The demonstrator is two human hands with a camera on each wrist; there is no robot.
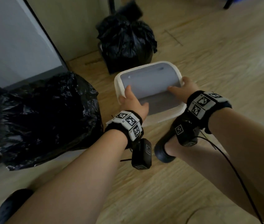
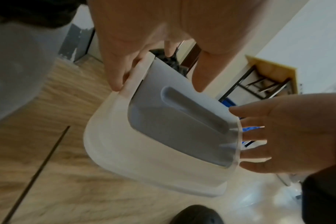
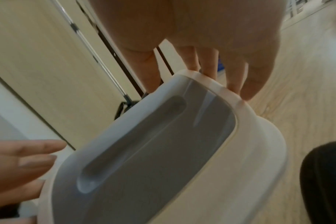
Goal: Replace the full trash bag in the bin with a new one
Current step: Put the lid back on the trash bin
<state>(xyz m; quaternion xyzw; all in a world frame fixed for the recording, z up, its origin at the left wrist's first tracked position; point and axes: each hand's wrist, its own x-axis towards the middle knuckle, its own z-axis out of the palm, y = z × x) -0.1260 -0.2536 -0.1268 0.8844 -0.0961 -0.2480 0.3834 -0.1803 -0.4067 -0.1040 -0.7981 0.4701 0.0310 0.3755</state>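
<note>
on the pale wood-grain floor (image 1: 208,65), at the far left, a large crumpled black plastic trash bag (image 1: 47,117) bulges over what it covers, close to a grey wall panel. further back, a second black plastic trash bag (image 1: 126,41), gathered at its top, stands against the beige wall; whether it sits in a container cannot be told.

between the two arms is a white plastic bin with a grey swing lid (image 1: 149,88), held off to the right of the big bag. the left hand (image 1: 134,102) has its grip on the bin's left rim: in the left wrist view the thumb lies over the grey lid while the fingers (image 2: 113,65) curl around the white edge. the right hand (image 1: 183,91) holds the opposite rim, its grip closed on the white edge, fingers (image 3: 251,81) wrapped down the outer side and thumb on top by the lid. the lid's long recessed groove runs between the hands.

both wrists wear black bands with black-and-white marker tiles, and a black cable trails from the right one. a dark shoe (image 1: 163,151) stands on the floor below the bin.
</note>
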